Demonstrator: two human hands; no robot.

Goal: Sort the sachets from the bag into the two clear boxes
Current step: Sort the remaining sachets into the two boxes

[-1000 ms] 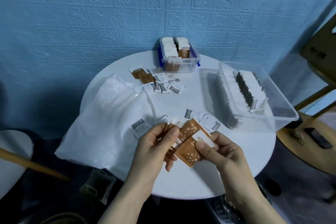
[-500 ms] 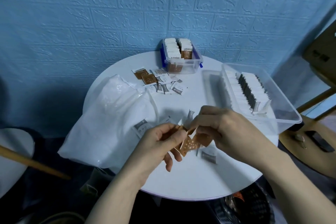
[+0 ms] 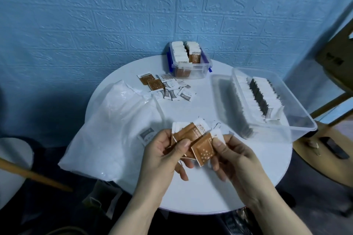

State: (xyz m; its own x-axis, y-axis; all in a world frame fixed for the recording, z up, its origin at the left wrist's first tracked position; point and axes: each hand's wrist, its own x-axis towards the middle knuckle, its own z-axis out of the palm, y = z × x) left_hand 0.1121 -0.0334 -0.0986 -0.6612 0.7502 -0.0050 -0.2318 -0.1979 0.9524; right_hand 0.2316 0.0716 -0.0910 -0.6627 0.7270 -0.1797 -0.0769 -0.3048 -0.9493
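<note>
Above the near half of the round white table [image 3: 257,187], my left hand [image 3: 162,156] grips a fanned stack of brown sachets [image 3: 191,133]. My right hand [image 3: 236,158] pinches one more brown sachet [image 3: 203,149] against that stack. The white plastic bag [image 3: 114,129] lies flat at the left. A small clear box [image 3: 191,72] at the back holds upright brown sachets. A large clear box [image 3: 286,112] at the right holds rows of grey-and-white sachets.
Loose brown and grey sachets [image 3: 168,87] lie scattered before the small box. A few grey sachets [image 3: 147,133] lie on the table under my hands. A wooden chair [image 3: 324,139] stands right of the table. The blue wall is close behind.
My right hand reached onto the table, then came back with another brown sachet and set it against the stack in my left hand. Both hands are now slightly higher.
</note>
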